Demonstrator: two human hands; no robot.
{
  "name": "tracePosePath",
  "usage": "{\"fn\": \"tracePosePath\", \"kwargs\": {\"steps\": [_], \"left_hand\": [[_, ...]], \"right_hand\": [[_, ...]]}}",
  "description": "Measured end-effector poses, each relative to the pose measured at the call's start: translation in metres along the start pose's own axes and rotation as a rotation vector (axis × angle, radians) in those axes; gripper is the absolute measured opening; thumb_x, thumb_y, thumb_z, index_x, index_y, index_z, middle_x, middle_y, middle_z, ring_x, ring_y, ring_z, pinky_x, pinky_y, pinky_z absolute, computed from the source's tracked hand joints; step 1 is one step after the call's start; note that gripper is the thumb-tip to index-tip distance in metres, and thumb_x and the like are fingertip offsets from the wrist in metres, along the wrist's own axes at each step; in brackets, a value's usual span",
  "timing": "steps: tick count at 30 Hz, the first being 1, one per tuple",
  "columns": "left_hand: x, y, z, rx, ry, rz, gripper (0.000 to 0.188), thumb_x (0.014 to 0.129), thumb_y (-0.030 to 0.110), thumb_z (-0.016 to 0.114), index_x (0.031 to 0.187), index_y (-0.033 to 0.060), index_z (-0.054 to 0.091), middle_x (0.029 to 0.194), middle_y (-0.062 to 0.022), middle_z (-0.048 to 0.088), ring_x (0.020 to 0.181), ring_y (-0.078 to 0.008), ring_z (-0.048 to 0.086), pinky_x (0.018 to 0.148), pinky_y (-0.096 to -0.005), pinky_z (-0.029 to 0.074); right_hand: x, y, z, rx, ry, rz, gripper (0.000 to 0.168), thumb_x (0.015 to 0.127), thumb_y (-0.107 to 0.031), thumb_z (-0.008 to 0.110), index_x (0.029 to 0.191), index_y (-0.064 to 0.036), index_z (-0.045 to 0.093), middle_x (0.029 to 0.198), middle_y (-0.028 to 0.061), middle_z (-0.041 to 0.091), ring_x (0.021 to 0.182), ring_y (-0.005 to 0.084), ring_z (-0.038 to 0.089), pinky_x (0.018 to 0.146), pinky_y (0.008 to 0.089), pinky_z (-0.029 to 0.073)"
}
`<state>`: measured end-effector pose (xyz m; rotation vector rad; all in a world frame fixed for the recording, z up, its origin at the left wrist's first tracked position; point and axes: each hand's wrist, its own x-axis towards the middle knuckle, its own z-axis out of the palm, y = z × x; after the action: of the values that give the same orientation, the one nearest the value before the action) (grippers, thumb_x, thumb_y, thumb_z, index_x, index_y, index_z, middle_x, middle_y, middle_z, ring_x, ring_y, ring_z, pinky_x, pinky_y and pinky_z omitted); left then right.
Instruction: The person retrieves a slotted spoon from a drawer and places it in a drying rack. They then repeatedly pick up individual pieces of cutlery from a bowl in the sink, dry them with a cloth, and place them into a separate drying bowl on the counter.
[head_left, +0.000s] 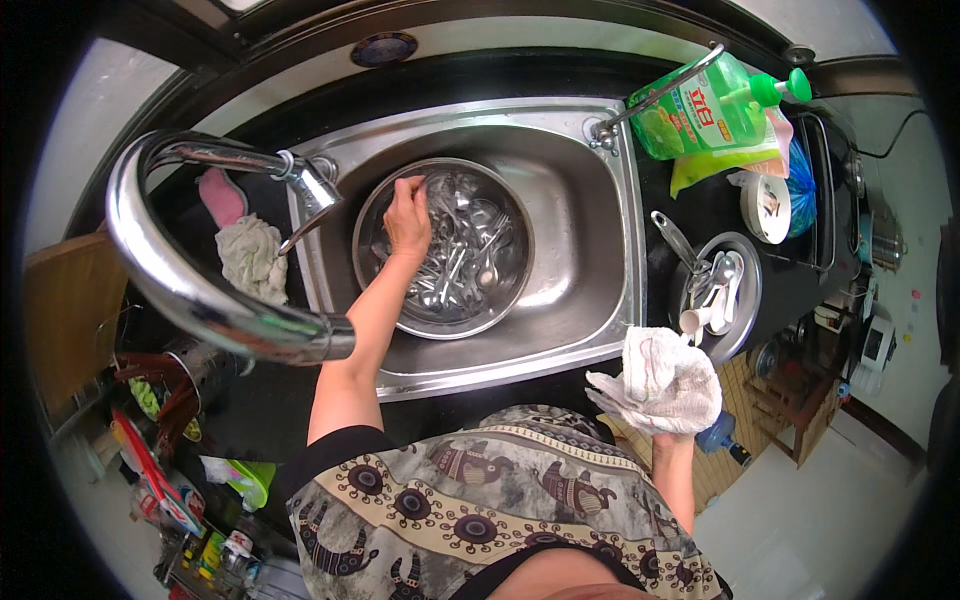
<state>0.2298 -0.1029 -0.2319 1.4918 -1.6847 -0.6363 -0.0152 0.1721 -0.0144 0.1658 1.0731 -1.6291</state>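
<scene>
A round metal basin (527, 279) stands in the stainless steel sink (577, 225). Loose metal spoons and forks (457, 259) fill it, and they seem to lie under water. My left hand (409, 221) reaches into the far left part of the basin with its fingers bent together; whether they pinch a utensil is hard to make out. Over the counter's front edge, to the right, my right hand (670, 441) holds a bunched white cloth (667, 382), which covers most of the fingers. Just beyond the cloth is a metal bowl (750, 281) with several spoons (724, 289) in it.
A curved chrome faucet (142, 277) arches over the sink's left side. Left of the sink lie a pink sponge (223, 196) and a crumpled rag (253, 259). A green pump bottle of dish soap (701, 112) and a white bowl (766, 210) stand at the back right.
</scene>
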Motion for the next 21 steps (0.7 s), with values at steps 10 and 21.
{"fn": "tracePosePath", "kwargs": {"steps": [10, 21], "left_hand": [[0.011, 0.107, -0.065, -0.399, 0.032, 0.330, 0.018, 0.079, -0.004, 0.056, 0.094, 0.0039, 0.053, 0.081, -0.0111, 0.060, 0.068, -0.0244, 0.059, 0.062, -0.0278, 0.047], [-0.052, 0.194, -0.103, -0.749, -0.813, -0.236, 0.028, 0.089, 0.009, 0.044, 0.117, 0.0019, 0.041, 0.081, -0.0119, 0.059, 0.068, -0.0175, 0.061, 0.063, -0.0272, 0.049]], "right_hand": [[0.033, 0.021, 0.059, -0.603, -0.459, -0.168, 0.070, 0.071, -0.016, 0.063, 0.132, -0.003, 0.030, 0.129, 0.0105, 0.041, 0.116, 0.0248, 0.043, 0.097, 0.0382, 0.036], [0.074, 0.075, 0.101, -0.681, -0.476, -0.489, 0.031, 0.072, 0.004, 0.057, 0.102, -0.002, 0.060, 0.094, 0.0031, 0.061, 0.087, 0.0101, 0.056, 0.076, 0.0241, 0.046]]}}
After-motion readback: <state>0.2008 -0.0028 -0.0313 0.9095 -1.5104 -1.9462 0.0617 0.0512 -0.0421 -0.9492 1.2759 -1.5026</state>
